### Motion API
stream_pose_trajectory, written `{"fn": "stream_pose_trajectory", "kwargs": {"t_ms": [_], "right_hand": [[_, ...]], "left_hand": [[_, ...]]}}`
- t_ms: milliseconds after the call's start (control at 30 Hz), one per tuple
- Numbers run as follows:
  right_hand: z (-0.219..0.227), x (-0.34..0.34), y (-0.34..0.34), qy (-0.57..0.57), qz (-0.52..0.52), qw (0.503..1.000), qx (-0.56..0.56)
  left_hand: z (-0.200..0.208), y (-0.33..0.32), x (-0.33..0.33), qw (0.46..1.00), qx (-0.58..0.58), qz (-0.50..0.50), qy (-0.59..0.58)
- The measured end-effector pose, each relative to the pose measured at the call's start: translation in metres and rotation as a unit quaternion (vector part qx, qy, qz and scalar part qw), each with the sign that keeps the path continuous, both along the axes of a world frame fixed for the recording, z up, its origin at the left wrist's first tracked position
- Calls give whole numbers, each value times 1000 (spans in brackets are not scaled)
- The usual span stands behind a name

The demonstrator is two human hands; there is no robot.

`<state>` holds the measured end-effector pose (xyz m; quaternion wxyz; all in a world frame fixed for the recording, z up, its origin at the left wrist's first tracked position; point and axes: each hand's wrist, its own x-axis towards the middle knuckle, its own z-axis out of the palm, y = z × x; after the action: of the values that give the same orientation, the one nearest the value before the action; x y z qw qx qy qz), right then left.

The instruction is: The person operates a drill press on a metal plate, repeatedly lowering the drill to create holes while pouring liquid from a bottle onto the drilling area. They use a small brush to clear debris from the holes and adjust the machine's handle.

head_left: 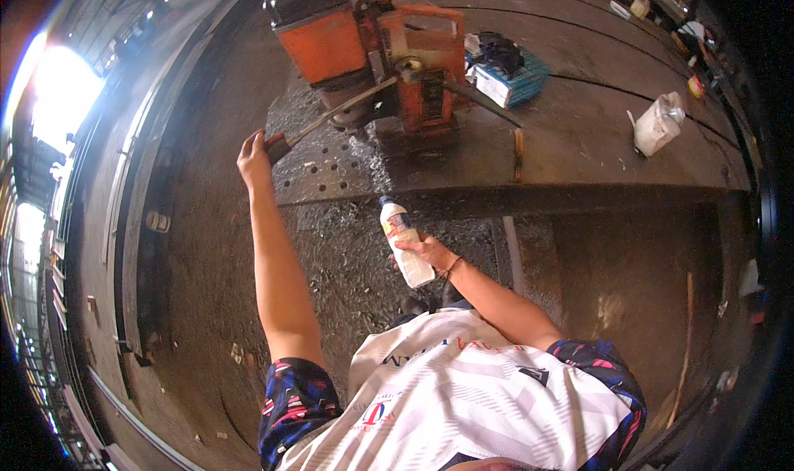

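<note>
An orange and black magnetic drill (318, 45) stands on a dark steel plate (463, 161) in front of me. My left hand (255, 161) is closed around the dark grip at the end of the drill's long feed lever (343, 105). Held in my right hand (426, 252) is a plastic bottle (396, 221) of whitish liquid, tilted with its blue top toward the drill. Wet, shiny metal chips (376, 169) lie between the bottle and the drill's foot. Several round holes (332, 186) pierce the plate left of them. The drill's cutting tip is hard to make out.
Right of the drill sits a blue and white box (525, 78) with a dark cloth (499, 53) on top. Farther right stands a dirty white jerrycan (659, 128). The plate's near edge (579, 196) crosses in front of me. A long thin stick (685, 347) lies at lower right.
</note>
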<state>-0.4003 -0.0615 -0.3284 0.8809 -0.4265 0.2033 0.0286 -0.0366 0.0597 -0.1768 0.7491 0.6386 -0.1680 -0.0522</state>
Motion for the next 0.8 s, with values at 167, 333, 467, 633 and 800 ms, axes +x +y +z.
{"fn": "stream_pose_trajectory", "kwargs": {"t_ms": [167, 333, 467, 633, 800], "right_hand": [[-61, -2, -7, -86, -17, 994, -68], [-34, 7, -3, -121, 4, 990, -68], [-71, 40, -12, -219, 8, 976, 9], [-39, 19, -2, -151, -30, 984, -89], [25, -16, -20, -111, -29, 993, -4]], "left_hand": [[19, -22, -37, 999, 40, 9, 23], [-25, 5, 14, 999, -7, -40, 24], [-47, 4, 54, 948, 209, 15, -239], [-65, 0, 75, 992, 110, 13, -54], [-55, -5, 54, 999, 30, -19, 21]]}}
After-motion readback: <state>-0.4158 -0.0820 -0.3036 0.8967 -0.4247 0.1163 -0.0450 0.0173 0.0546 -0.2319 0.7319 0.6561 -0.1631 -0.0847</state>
